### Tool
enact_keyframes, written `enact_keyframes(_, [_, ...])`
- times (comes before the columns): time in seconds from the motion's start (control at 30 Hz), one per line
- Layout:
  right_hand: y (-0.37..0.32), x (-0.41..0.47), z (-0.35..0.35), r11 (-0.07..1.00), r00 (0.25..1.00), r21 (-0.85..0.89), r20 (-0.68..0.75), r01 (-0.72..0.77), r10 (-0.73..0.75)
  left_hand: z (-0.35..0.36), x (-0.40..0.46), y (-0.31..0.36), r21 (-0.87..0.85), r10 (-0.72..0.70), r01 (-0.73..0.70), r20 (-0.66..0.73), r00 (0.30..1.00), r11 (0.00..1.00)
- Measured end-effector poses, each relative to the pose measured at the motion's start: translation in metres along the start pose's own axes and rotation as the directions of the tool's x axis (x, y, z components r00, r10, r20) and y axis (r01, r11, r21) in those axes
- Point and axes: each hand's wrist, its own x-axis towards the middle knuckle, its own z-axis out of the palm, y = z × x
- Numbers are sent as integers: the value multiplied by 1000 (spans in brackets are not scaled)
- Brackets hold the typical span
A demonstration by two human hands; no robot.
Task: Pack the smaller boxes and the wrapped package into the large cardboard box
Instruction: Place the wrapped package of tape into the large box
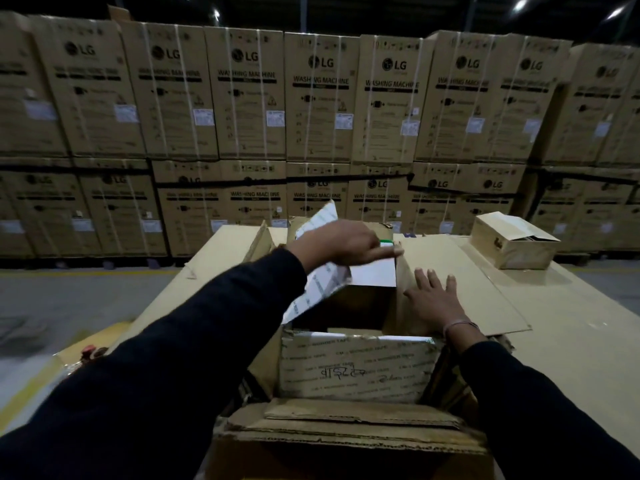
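Left hand grip pinching white box over large cardboard box; right hand spread flat.

Single head-worn wide-angle view, aimed forward and down over both outstretched arms. Large cardboard box seen close at bottom edge; stacked washing-machine cartons seen far off, filling upper half. Edges bowed by lens.
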Motion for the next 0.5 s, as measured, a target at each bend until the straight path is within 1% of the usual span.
enact_keyframes(0.07, [-1,-2,-2,1000,1000,-8,1,5,-5,-25,-5,-19,8,-128,128,67,990,992])
enact_keyframes(0.13, [-2,-4,-2,1000,1000,-13,1,13,-12,-41,-13,-40,62,-269,262,172,948,963])
enact_keyframes(0.2, [-2,-5,-3,1000,1000,-8,-1,13,-13,-41,-20,-62,126,-359,338,250,899,933])
enact_keyframes(0.23, [-2,-6,-3,1000,1000,-6,-4,14,-14,-36,-28,-72,139,-400,376,286,871,916])
enact_keyframes(0.3, [0,-6,-2,1000,1000,-3,-8,20,-20,-4,-47,-96,46,-467,482,344,815,875])
enact_keyframes(0.33, [0,-6,-2,1000,1000,-1,-7,21,-21,21,-59,-108,32,-495,516,338,801,856])
enact_keyframes(0.4, [1,-6,0,1000,999,6,-21,27,-27,74,-79,-132,152,-485,460,304,820,875])
enact_keyframes(0.43, [2,-5,1,999,999,12,-33,36,-35,95,-85,-142,144,-487,466,285,825,873])
enact_keyframes(0.5, [1,-3,3,998,997,23,-57,50,-48,117,-92,-159,34,-460,468,255,850,883])
